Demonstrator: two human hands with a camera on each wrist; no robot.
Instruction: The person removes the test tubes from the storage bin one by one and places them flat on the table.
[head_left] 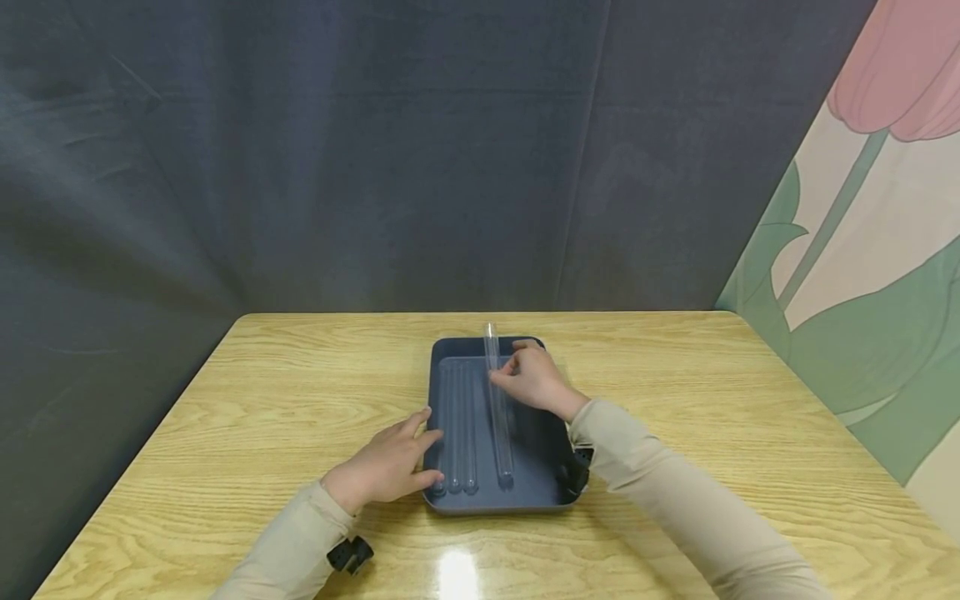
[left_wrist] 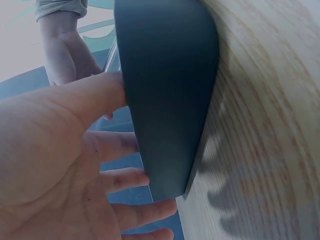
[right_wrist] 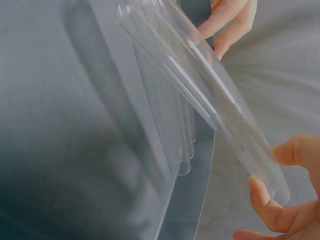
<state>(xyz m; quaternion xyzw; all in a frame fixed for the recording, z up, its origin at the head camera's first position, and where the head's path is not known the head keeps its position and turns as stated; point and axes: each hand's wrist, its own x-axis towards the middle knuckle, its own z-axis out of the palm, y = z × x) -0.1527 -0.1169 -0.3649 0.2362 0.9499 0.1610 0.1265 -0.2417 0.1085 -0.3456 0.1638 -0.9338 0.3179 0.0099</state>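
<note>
Over the tray (head_left: 558, 487), right hand (head_left: 534, 380) pinches 1 glass tube (head_left: 498, 417); left hand (head_left: 386, 467) rests flat-fingered against its side

We observe the right hand (head_left: 534, 379) pinching a glass tube (head_left: 498, 417) over the dark tray (head_left: 543, 475); the left hand (head_left: 390, 467) touches the tray's left rim on the tabletop (head_left: 300, 392).

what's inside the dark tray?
Inside the tray: three clear tubes lying side by side at its left, plus a fourth tube pinched by the right hand. That hand covers part of the tray floor. Left hand touches the tray's left rim.
</note>
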